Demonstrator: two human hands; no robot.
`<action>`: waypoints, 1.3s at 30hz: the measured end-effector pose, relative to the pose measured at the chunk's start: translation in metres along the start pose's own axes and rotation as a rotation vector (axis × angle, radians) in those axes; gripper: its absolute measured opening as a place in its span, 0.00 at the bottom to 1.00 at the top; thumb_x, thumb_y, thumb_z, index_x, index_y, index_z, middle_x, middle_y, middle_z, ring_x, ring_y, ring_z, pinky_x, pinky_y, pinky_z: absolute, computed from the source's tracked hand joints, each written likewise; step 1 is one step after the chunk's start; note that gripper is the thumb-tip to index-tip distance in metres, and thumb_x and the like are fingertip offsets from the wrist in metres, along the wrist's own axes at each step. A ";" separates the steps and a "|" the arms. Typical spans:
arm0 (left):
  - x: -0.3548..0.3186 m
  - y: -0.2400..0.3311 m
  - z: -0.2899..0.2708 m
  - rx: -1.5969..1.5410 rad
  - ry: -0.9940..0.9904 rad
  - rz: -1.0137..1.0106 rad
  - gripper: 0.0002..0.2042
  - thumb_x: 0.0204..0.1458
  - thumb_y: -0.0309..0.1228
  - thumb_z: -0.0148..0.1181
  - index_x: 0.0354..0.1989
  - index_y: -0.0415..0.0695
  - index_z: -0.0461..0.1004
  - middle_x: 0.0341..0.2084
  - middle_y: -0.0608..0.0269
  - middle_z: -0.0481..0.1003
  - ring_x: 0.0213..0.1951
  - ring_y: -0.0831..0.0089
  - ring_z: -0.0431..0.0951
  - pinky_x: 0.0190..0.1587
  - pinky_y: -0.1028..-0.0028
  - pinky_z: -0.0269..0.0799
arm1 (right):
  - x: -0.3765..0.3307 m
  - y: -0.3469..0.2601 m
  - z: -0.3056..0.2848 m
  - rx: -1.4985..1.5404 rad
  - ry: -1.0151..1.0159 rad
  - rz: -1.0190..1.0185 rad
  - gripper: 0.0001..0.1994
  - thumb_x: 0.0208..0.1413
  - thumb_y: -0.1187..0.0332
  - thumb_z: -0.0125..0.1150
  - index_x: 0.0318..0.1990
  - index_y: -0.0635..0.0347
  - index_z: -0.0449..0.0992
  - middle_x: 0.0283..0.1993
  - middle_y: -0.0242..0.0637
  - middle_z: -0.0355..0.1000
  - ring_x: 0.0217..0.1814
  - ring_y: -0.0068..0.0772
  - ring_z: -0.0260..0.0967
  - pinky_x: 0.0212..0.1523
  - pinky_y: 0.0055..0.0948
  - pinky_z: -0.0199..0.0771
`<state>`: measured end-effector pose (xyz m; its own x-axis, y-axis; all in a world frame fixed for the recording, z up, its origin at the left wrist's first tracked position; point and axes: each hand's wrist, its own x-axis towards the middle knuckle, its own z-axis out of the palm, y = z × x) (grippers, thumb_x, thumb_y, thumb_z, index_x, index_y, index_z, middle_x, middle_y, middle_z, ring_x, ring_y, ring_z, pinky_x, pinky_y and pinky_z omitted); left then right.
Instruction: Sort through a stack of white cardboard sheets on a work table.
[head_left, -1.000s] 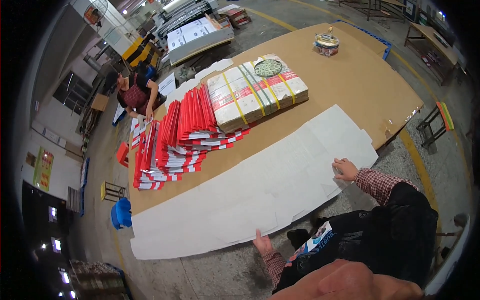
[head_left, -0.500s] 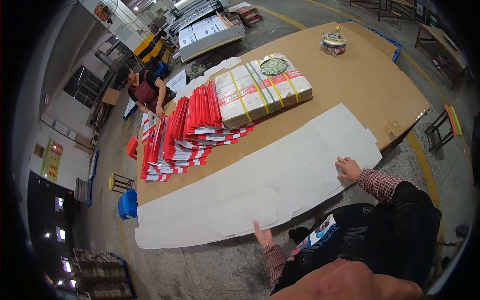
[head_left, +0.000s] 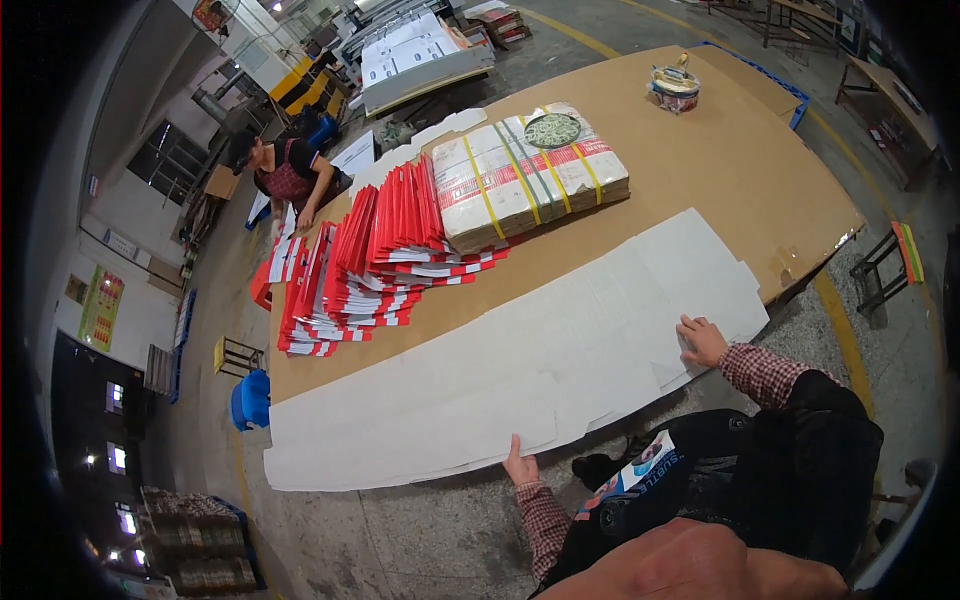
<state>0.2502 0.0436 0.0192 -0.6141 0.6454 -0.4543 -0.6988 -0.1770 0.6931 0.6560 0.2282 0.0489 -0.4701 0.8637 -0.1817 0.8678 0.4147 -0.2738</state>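
A long row of overlapping white paper sheets [head_left: 430, 415] lies along the near side of the brown table. At its near edge, my left hand [head_left: 521, 465] touches the border of a sheet with an outstretched finger; its other fingers are partly hidden. My right hand [head_left: 706, 342] rests farther right on the sheets, fingers spread and bent a little, with nothing held. Beyond the sheets stand fanned stacks of folded red and white pieces [head_left: 375, 250]. Beside them is a strapped white and red bundle [head_left: 480, 205] with a round green-patterned dish [head_left: 552, 130] on top.
The brown table [head_left: 740, 180] carries a small clear tub [head_left: 674, 90] at its far end. A co-worker [head_left: 295, 178] bends over the far left side, hands by the red stacks. A blue stool [head_left: 250, 400] and a striped stool [head_left: 890, 265] stand on the floor.
The view has shifted slightly. The loose sheet by my left hand lies more in line with the row. The co-worker's arms have moved a little; my right hand stays on the sheets.
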 end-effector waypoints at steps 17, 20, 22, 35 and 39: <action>-0.013 -0.003 0.037 0.302 0.132 0.327 0.17 0.46 0.21 0.55 0.46 0.28 0.64 0.44 0.54 0.67 0.43 0.68 0.68 0.47 0.71 0.64 | -0.004 0.017 0.010 -0.030 -0.016 0.042 0.35 0.37 0.62 0.63 0.55 0.58 0.56 0.61 0.44 0.50 0.57 0.48 0.52 0.51 0.43 0.60; -0.023 -0.003 0.043 0.520 0.136 0.476 0.18 0.46 0.23 0.56 0.46 0.28 0.64 0.42 0.56 0.68 0.41 0.69 0.68 0.46 0.72 0.63 | -0.001 0.023 0.006 -0.023 0.019 0.017 0.34 0.37 0.64 0.63 0.55 0.58 0.56 0.61 0.44 0.50 0.57 0.48 0.52 0.52 0.43 0.59; -0.020 0.002 0.040 0.499 0.055 0.423 0.18 0.48 0.24 0.54 0.47 0.29 0.63 0.44 0.56 0.67 0.42 0.69 0.68 0.46 0.73 0.63 | -0.005 0.018 0.001 -0.018 0.008 0.000 0.34 0.37 0.66 0.63 0.55 0.58 0.56 0.61 0.44 0.49 0.57 0.49 0.52 0.52 0.42 0.59; -0.011 -0.002 0.021 0.591 0.120 0.469 0.20 0.48 0.28 0.56 0.47 0.31 0.62 0.45 0.55 0.66 0.45 0.67 0.68 0.43 0.69 0.68 | -0.012 0.025 0.001 0.006 -0.006 0.044 0.35 0.36 0.70 0.63 0.56 0.60 0.56 0.62 0.44 0.48 0.58 0.47 0.51 0.55 0.37 0.58; 0.007 0.010 -0.003 0.120 0.136 0.089 0.18 0.48 0.28 0.55 0.46 0.31 0.63 0.43 0.55 0.67 0.43 0.67 0.69 0.43 0.70 0.66 | -0.007 0.021 -0.002 -0.003 -0.012 0.032 0.35 0.36 0.70 0.63 0.56 0.60 0.56 0.62 0.43 0.48 0.59 0.47 0.50 0.56 0.37 0.57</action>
<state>0.2377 0.0442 0.0210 -0.7212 0.5234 -0.4538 -0.5955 -0.1338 0.7921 0.6778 0.2310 0.0461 -0.4440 0.8730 -0.2019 0.8829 0.3879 -0.2646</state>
